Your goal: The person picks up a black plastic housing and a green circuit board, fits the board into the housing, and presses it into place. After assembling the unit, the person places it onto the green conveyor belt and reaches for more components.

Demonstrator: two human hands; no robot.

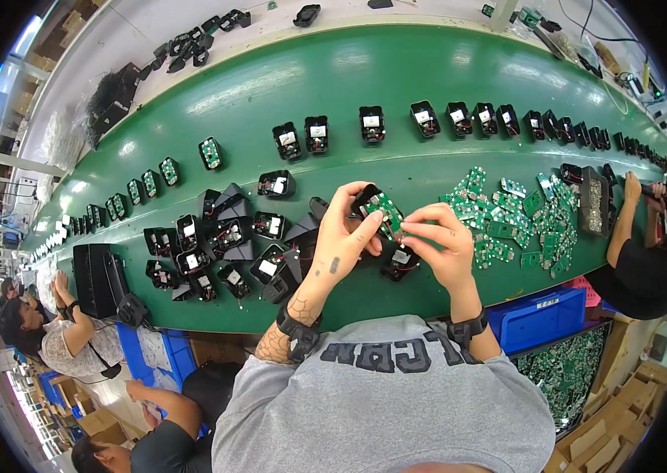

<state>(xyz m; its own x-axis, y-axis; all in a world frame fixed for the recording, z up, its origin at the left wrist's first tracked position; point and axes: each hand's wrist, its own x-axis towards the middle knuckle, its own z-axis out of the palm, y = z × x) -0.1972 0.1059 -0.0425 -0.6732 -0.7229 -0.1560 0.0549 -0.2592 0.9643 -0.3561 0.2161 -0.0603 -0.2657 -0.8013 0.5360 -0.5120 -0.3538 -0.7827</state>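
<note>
In front of my chest, my left hand (337, 244) grips a black plastic housing (362, 197), its thumb laid over a green circuit board (385, 206) at the opening. The board is tilted, and I cannot tell whether it is fully seated. My right hand (445, 243) pinches thumb and forefinger together at the board's lower right edge; whatever small part lies between the fingertips is hidden. Just below my hands, another black housing (401, 264) with a white block and red wire rests on the green table (333, 315).
Loose circuit boards (507, 217) are heaped on the right, beside a black bin of small parts (595, 201). Several wired housings (231, 236) cluster on the left. A row of housings (371, 124) crosses the far side. Co-workers sit at both ends; a blue crate (538, 319) stands below the table edge.
</note>
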